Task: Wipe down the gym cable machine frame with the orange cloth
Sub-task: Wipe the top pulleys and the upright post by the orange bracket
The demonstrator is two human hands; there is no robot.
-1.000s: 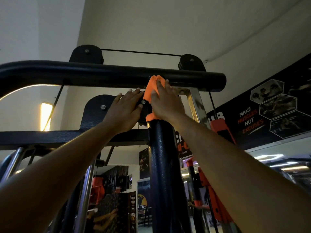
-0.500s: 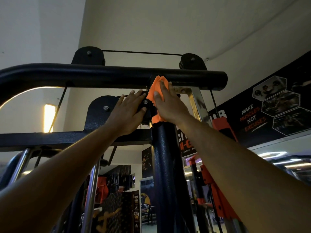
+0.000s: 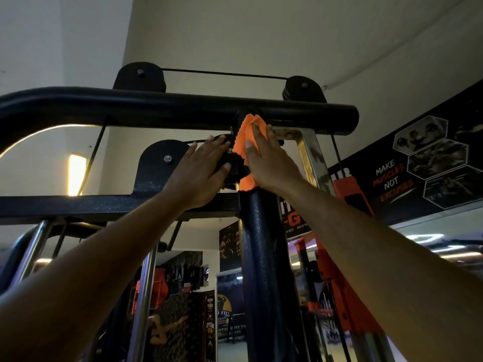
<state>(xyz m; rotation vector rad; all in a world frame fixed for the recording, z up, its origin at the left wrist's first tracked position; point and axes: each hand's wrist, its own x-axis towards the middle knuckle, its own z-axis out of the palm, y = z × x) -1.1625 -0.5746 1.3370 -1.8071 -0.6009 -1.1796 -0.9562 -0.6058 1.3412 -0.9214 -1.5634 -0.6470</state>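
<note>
The black cable machine frame rises in front of me: a thick upright post (image 3: 264, 270) meets a round top bar (image 3: 170, 111). My right hand (image 3: 269, 160) presses the orange cloth (image 3: 244, 142) flat against the top of the post, just under the top bar; cloth shows above and below the palm. My left hand (image 3: 201, 168) lies with straight fingers on the black pulley bracket (image 3: 159, 165) left of the post, fingertips almost touching the cloth.
Two pulley wheels (image 3: 139, 77) (image 3: 303, 90) with a cable between them sit above the top bar. Chrome guide rods (image 3: 143, 296) run down at left, a chrome bracket (image 3: 308, 158) at right. Orange machine parts (image 3: 339, 291) and a wall banner (image 3: 418, 163) lie beyond.
My right hand has slid the cloth slightly up the post toward the top bar. The left hand stays on the pulley bracket.
</note>
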